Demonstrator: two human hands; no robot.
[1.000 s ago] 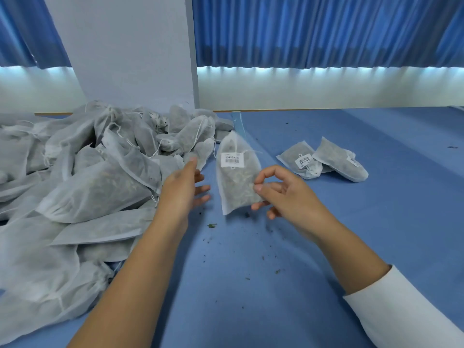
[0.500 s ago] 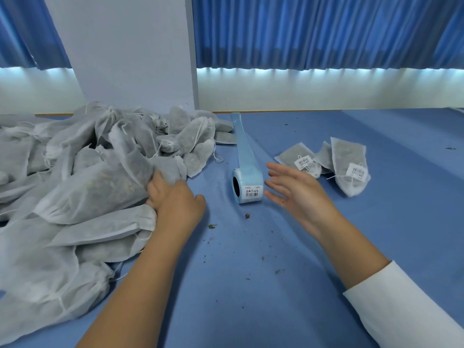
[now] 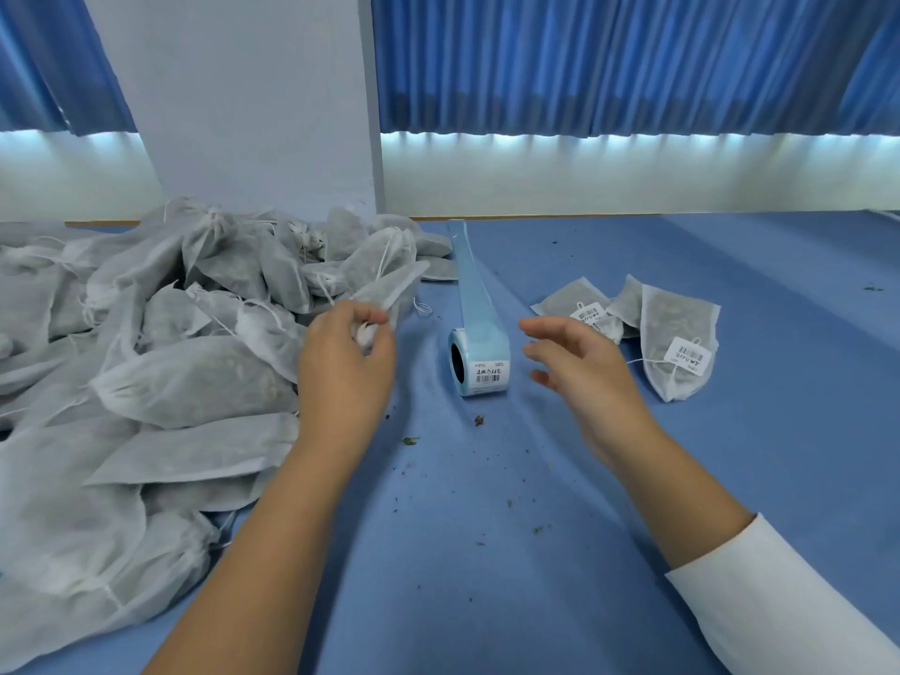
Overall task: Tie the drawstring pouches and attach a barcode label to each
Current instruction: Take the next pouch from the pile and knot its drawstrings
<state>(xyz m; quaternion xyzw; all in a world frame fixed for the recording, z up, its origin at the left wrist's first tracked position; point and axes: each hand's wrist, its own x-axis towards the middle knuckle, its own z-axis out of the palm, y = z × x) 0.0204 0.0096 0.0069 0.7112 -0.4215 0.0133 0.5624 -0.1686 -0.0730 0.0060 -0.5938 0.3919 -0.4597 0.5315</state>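
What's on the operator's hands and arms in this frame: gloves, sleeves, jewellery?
No gloves, rings or watch show on the left hand or right hand. The left forearm shows no sleeve up to the frame edge. A plain white sleeve covers the right forearm partway.

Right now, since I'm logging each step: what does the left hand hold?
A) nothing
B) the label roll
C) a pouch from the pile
C: the left hand pinches the neck of a pouch; the label roll stands apart, untouched.
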